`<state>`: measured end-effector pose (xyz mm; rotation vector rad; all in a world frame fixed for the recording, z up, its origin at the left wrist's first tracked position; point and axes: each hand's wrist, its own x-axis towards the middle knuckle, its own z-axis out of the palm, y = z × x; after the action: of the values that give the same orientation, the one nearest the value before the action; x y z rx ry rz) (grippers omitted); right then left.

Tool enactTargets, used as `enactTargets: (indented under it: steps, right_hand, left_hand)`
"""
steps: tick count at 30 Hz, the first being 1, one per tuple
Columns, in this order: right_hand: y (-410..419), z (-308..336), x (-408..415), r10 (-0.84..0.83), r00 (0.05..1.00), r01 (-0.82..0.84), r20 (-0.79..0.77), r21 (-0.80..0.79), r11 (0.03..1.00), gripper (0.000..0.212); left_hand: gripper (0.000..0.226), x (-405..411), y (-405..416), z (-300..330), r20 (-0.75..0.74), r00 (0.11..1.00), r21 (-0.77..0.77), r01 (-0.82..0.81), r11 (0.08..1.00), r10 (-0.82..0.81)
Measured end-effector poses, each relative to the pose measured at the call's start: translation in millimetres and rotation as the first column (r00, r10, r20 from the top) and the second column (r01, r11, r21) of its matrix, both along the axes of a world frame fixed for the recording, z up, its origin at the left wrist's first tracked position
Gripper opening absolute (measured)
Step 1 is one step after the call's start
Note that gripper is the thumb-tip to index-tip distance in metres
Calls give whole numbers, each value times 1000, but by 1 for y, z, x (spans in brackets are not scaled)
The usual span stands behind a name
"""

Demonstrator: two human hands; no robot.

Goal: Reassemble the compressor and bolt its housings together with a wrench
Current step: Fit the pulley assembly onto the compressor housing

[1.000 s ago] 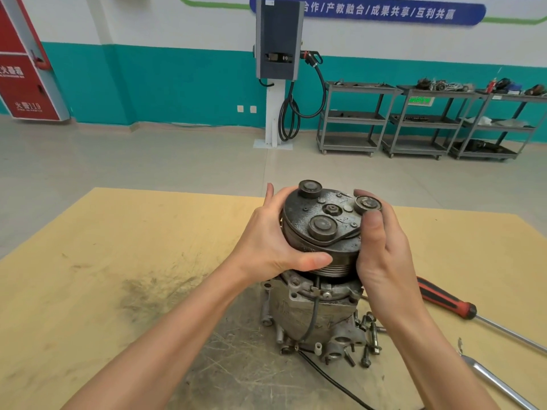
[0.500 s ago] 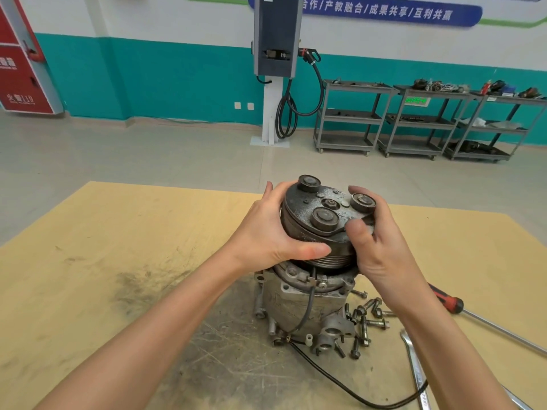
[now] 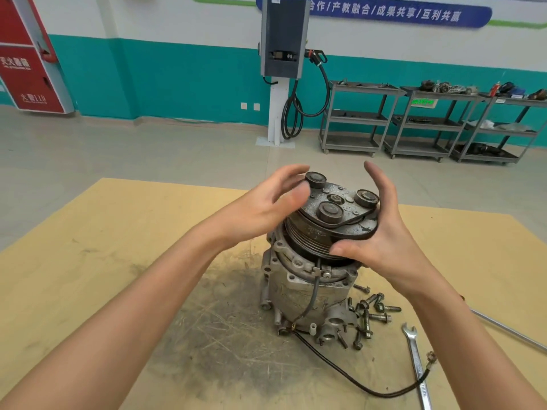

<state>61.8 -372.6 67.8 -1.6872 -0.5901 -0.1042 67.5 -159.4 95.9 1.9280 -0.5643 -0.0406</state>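
Loosely, both hands (image 3: 266,202) (image 3: 381,232) flank compressor (image 3: 310,279).

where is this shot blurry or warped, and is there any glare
Head view: the left hand is smeared by motion blur at its fingers, while the right hand and the compressor look sharp; the wide-angle lens bows the far wall and the table edges; light is soft and even, with no hard glare, only a dull sheen on the wrench.

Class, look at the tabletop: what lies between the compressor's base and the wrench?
In the head view, loose bolts lie scattered between the compressor and the wrench.
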Motion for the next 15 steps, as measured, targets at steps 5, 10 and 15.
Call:
enactTargets:
  steps: [5, 10, 15]
  right_hand:
    - [5, -12, -1, -79, 995, 75, 59, 65, 995, 120]
    - [11, -13, -2, -133, 983, 127, 130, 54, 990, 101]
    - [15, -9, -2, -146, 981, 134, 126, 95, 986, 117]
  left_hand:
    - [69, 0, -38, -3, -60, 966, -149, -258, 955, 252]
    - [50, -2, -60, -8, -70, 886, -363, -451, 816, 459]
    - [42, 1, -64, -11, -68, 857, -462, -480, 746, 510]
